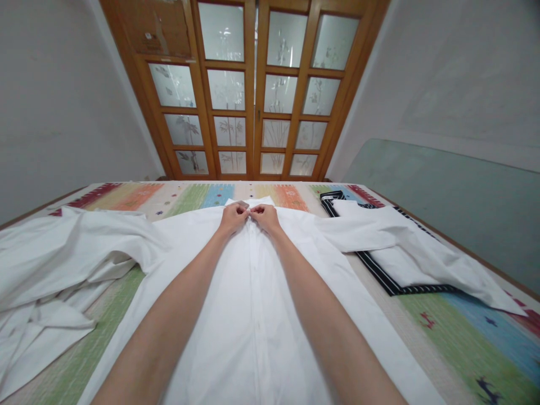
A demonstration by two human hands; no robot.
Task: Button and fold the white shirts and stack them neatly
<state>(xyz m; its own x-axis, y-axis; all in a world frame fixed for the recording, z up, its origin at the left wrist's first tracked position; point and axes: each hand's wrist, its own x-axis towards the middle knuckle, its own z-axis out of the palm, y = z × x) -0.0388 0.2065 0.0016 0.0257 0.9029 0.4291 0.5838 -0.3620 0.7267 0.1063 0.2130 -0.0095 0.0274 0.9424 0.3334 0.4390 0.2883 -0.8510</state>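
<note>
A white button-up shirt (pixel 228 315) lies spread on its back, its collar at the far end and its sleeves stretched out to both sides. At the top of the front placket, just below the collar, my left hand (pixel 234 217) pinches the cloth. Close against it, my right hand (pixel 265 216) pinches the other side of the same spot. Both sets of fingertips nearly touch. Whatever button sits between them is too small and hidden to make out. The placket runs straight down the middle between my forearms.
A striped, patterned cloth (pixel 439 332) covers the surface. Crumpled white fabric (pixel 54 264) lies at the left. Under the right sleeve is a folded white garment with black striped edging (pixel 394 286). Wooden glass-paned doors (pixel 255 90) stand behind, and a pale green panel (pixel 442 208) at the right.
</note>
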